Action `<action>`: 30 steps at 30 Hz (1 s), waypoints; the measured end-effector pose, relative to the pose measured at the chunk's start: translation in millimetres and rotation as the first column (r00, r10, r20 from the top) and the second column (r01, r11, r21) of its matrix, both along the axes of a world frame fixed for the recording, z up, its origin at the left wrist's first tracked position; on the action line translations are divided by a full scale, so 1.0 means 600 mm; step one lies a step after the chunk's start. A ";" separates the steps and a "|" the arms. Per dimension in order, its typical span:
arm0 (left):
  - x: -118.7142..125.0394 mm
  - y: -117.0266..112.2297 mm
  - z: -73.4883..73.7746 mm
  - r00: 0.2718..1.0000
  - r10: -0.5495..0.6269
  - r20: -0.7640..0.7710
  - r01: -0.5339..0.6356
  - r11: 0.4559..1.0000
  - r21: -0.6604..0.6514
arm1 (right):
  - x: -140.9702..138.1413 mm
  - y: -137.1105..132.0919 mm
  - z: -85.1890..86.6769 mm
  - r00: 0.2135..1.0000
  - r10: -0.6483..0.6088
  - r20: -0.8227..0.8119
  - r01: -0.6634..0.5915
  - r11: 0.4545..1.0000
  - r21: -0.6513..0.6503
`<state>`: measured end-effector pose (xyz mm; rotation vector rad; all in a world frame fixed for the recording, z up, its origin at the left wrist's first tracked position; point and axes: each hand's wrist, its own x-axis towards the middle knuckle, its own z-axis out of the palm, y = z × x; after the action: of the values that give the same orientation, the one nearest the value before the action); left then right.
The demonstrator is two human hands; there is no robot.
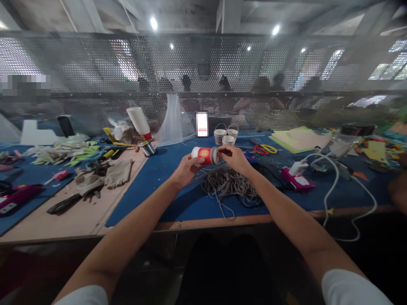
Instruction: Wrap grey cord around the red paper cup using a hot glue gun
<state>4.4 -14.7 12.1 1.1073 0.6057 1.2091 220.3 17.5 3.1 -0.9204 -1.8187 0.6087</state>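
Note:
My left hand [187, 169] is wrapped round a red and white paper cup [203, 156], which lies sideways above the table. A grey band of cord circles the cup's right end. At that end my right hand [233, 159] has its fingertips pinched together, seemingly on the grey cord; the strand between them is too small to see clearly. Below and right of the cup lies a loose heap of grey cord [229, 186]. Just behind my hands stand three small pails [229, 137] with thin loop handles.
Red and yellow scissors [265, 149], paper sheets [299, 140] and a magenta power block [297, 180] with a white cable are on the right. On the left lie gloves [117, 173], a tilted cup stack [139, 122] and fabric scraps. A phone [202, 124] stands before the mesh partition [203, 63].

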 end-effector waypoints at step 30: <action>-0.006 0.028 -0.019 0.954 0.299 -0.015 -0.299 0.954 0.017 | -0.005 -0.053 0.025 0.959 -0.225 0.174 0.113 0.863 0.492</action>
<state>0.5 1.9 0.5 1.0649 0.8006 1.4664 217.2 -14.1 17.8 -0.8168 -1.9378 -0.0727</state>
